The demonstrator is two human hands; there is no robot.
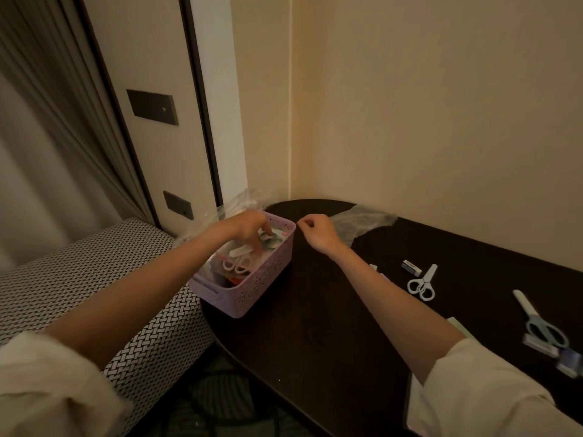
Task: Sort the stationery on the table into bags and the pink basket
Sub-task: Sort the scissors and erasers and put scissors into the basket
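The pink basket (252,288) stands at the left end of the dark table (315,326). It holds a clear bag with pink-handled scissors (236,264) and other items. My left hand (249,227) reaches down into the basket, its fingers touching the bagged contents. My right hand (317,231) hovers just right of the basket's far corner, fingers curled, thumb and forefinger pinched; nothing is visible in it. A clear plastic bag (362,220) lies flat behind my right hand.
To the right on the table lie white scissors (422,283), a small eraser (411,268), blue-handled scissors (536,320) and small items at the right edge. A patterned seat (79,272) adjoins the table's left side. Walls close in behind.
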